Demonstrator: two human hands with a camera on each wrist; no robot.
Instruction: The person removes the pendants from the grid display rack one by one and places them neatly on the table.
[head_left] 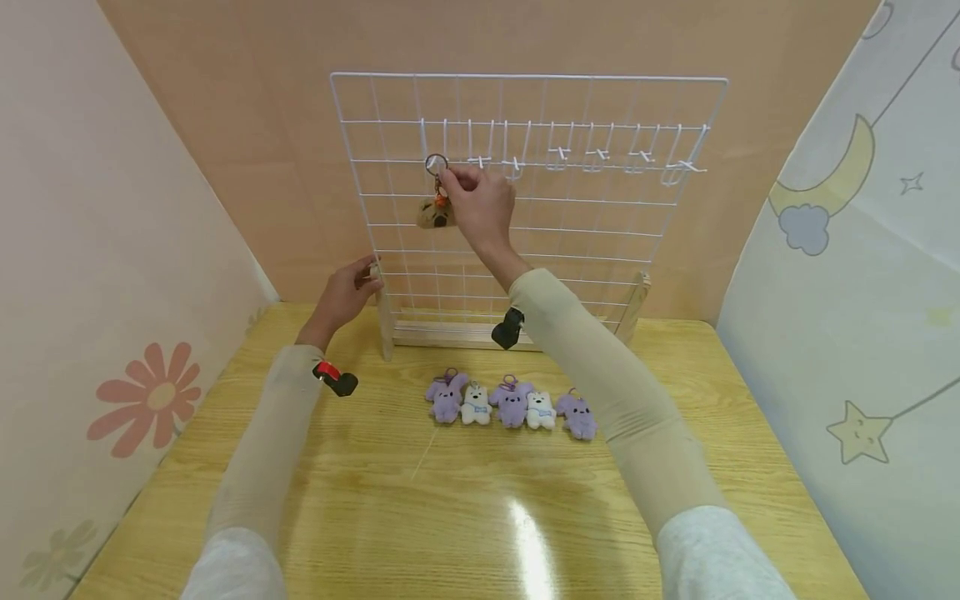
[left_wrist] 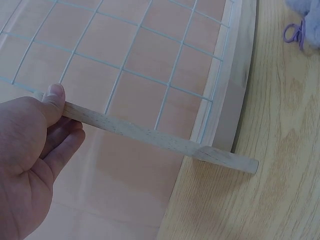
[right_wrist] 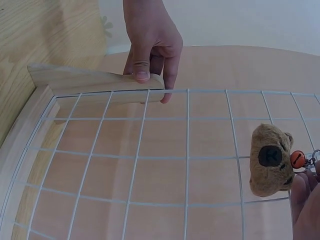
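Observation:
My right hand [head_left: 483,204] pinches a keychain with a brown plush bear head [right_wrist: 270,161] and an orange bell [right_wrist: 298,159]. Its metal ring [head_left: 437,164] is up at the leftmost white hook [head_left: 423,137] on the wire grid rack [head_left: 525,77]; whether the ring is over the hook's tip I cannot tell. Lower down on the left, my left hand [head_left: 343,293] grips the upper end of the rack's wooden side post [left_wrist: 135,131], thumb on one side and fingers on the other.
Several more white hooks [head_left: 597,156] line the grid to the right. On the table [head_left: 420,517], in front of the wooden base [head_left: 450,335], lie purple plush keychains [head_left: 447,398] and white bear keychains [head_left: 476,404] in a row. Patterned panels [head_left: 847,275] stand on both sides.

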